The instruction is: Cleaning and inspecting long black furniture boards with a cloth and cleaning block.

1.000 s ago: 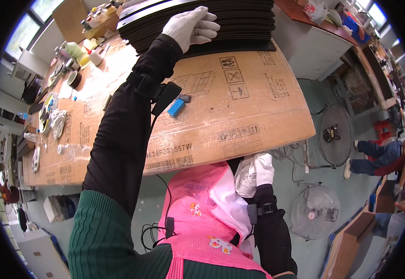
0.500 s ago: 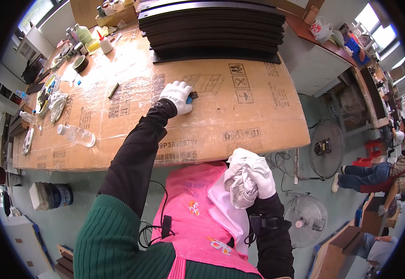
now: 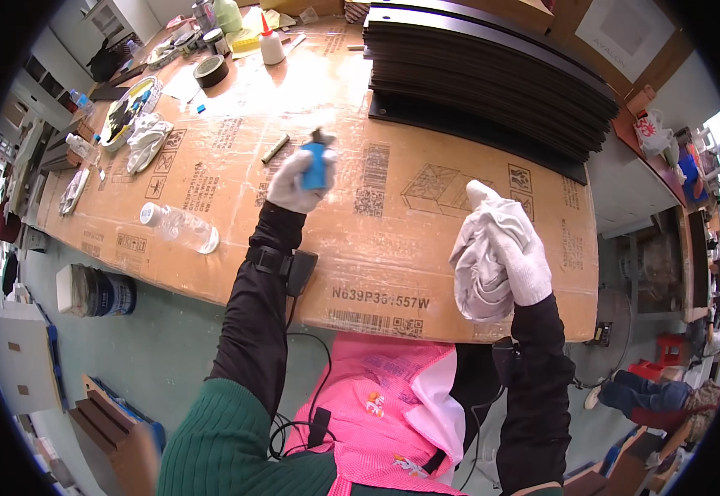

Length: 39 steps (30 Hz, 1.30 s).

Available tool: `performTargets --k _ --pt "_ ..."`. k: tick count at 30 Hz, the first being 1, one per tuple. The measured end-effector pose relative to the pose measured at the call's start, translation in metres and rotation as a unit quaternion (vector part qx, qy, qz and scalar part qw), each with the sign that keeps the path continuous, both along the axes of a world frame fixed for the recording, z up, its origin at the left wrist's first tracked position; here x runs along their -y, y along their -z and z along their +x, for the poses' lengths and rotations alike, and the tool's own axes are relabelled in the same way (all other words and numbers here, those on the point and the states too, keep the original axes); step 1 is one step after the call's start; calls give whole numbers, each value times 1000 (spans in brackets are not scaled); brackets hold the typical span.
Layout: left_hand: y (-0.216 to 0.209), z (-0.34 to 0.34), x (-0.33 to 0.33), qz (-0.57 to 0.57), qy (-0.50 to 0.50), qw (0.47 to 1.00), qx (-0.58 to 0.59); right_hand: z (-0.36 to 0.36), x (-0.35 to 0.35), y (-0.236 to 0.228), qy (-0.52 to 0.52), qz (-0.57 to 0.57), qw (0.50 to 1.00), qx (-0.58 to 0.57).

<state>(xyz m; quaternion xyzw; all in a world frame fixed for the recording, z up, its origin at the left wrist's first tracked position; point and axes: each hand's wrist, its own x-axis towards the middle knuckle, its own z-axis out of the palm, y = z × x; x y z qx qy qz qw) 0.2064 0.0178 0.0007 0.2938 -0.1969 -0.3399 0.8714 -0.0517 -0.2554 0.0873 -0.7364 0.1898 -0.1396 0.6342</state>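
Note:
My left hand, in a white glove, is closed around a small blue tool with a dark tip pointing away from me. Its exact kind is not clear. The tool is held above the cardboard-covered table. Close by lies a short grey-green stick. My right hand, also gloved, grips a crumpled off-white cloth over the table's near right part. The cloth covers some of that hand's fingers.
A stack of black panels stands at the back right. On the left are a clear plastic bottle, a basket, a crumpled cloth, a dark tape roll and a red-tipped squeeze bottle. People sit and stand off to the right.
My left hand has lifted the blue tool off the table. My right hand has brought the cloth from over my apron to above the table. The whole view has shifted.

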Motion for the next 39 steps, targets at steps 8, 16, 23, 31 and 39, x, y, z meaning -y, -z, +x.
performTargets --k 8,16,23,31,39 --pt "44 38 -11 -373 127 919 -8 201 -70 -13 -154 -347 923 -62" --pt "42 44 9 -377 222 899 36 395 -123 128 -14 -500 859 105" --pt "61 47 -7 -356 230 905 23 294 -61 108 -230 -425 871 84" --pt "53 56 -17 -314 259 913 34 167 98 96 -155 -507 846 -55" --pt "59 54 3 -327 278 903 32 118 317 118 189 -423 884 -60"
